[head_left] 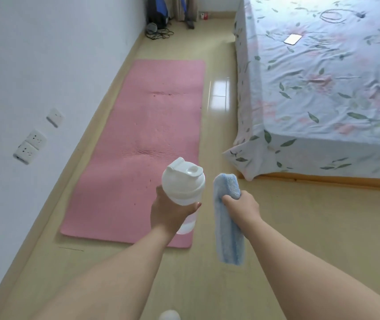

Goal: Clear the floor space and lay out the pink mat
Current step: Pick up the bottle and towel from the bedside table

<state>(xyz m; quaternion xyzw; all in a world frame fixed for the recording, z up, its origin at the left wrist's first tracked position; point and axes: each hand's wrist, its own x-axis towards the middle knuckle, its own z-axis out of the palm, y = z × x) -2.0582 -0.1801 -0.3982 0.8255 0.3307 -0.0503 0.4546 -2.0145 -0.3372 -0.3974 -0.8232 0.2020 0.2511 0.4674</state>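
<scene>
Pink mat (143, 125): flat on the floor (288, 227), centre-left of frame, along the wall (46, 54)
Left hand (170, 213): fingers wrapped round the white bottle (183, 188)
Right hand (242, 204): fingers gripping the blue cloth (228, 232), its tail hanging
Risk: I judge a loose lid (184, 169) could drip on the mat; a slack grip would drop the cloth
Count: one mat, one bottle, one cloth, two hands

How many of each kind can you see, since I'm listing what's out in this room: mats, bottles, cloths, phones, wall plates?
mat: 1
bottle: 1
cloth: 1
phone: 1
wall plates: 3
Total: 7
</scene>
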